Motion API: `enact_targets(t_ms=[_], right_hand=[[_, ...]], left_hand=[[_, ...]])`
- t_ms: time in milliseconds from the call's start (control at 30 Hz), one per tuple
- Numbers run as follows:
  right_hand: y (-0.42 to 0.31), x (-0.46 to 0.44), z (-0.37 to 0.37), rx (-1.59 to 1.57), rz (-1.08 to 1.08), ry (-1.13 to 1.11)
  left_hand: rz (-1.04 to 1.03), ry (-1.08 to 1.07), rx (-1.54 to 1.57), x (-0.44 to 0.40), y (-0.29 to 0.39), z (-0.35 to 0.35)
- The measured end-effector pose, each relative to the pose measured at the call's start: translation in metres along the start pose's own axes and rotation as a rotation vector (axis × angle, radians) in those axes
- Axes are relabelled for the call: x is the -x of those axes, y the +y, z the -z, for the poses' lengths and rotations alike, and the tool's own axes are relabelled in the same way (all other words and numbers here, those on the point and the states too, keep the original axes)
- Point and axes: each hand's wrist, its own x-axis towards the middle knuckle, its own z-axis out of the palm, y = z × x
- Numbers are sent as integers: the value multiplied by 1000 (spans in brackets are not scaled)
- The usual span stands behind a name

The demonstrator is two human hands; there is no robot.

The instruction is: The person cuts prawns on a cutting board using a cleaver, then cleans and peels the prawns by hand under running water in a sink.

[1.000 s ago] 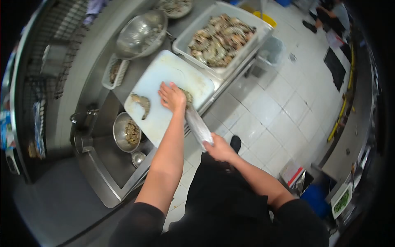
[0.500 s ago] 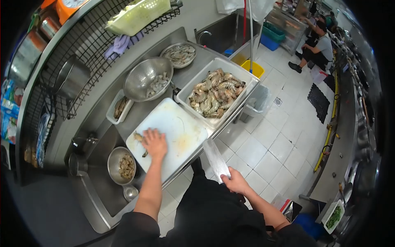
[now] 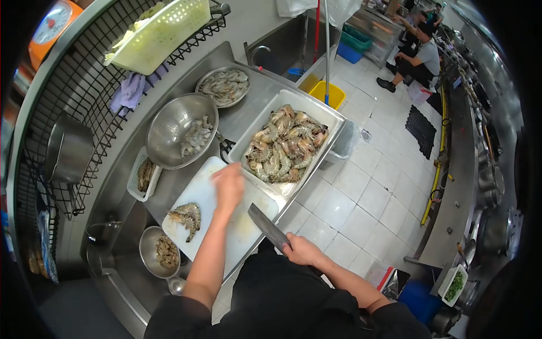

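Observation:
My right hand grips a cleaver by its handle, the blade pointing up and left over the near right edge of the white cutting board. Over the board's far part, close to the tub of shrimp, is my left hand; motion smears its fingers. A few whole shrimp lie at the board's left side, apart from both hands. Beyond the board, a white tub holds a heap of whole shrimp.
A steel colander with peeled shrimp and a round dish of shrimp stand behind the board. A small white basket is at its left. A steel bowl sits in the sink. A seated person is across the tiled floor.
My left hand has lifted off the shrimp on the board and moved right toward the tub, uncovering them. The cleaver has swung left over the board's edge. The view has shifted.

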Motion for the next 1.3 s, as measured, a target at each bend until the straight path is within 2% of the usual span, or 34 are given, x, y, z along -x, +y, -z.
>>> enact_targets(t_ms=[33,67,133,167,233,267,367,433,533,633,667,700,767,900,967,1000,1067,1100,1133,1167,1233,1267,1300], right_hand=[[1,-1,-1,6,7,0],[0,-2,-2,7,2,5],[0,-3,-2,42,-41,-34],[-1,-4,0,44,-44,-31],[-2,-3,4,57,-71,-63],[-2,-3,6,57,-72,-63],[-3,-2,13,88,-58,-71],[-5,2,16,108,-54,-74],[-4,8,17,96,-51,-83],[3,12,13,110,-24,-65],[5,12,12,114,-15,-65],[6,11,13,115,-24,-71],[4,13,11,106,-32,-79],[-3,16,19,113,-26,-79],[-2,18,21,111,-27,-81],[1,18,19,89,-12,-65],[7,18,17,58,12,-48],[11,18,17,35,28,-44],[13,18,17,12,48,-44],[14,17,17,13,68,-52],[16,19,17,-97,27,-51],[26,14,11,-87,70,-34],[24,15,12,-91,80,-56]], left_hand=[[-131,-161,133,-24,34,-10],[-271,-295,125,-39,48,-29],[-405,-667,-354,-68,95,-45],[-407,-665,-350,-71,96,-63],[-530,-802,-336,-74,91,-94],[-604,-845,-459,-78,91,-98],[-699,-876,-540,-88,91,-96],[-759,-823,-513,-89,82,-96],[-546,-724,-346,-95,87,-81],[-512,-671,-200,-99,79,-70],[-478,-731,-173,-96,82,-71],[-462,-805,-238,-89,99,-59],[-578,-1002,-503,-73,101,-78],[-732,-944,-642,-61,96,-102],[-566,-896,-423,-69,94,-89],[-565,-890,-428,-74,91,-77],[-230,-723,103,-89,83,-40],[-154,-818,184,-101,87,-7],[-142,-773,266,-103,67,8],[198,-901,478,-102,77,47],[381,-1016,462,-95,63,88],[400,-1006,453,-87,55,95],[438,-1112,374,-76,43,98]])
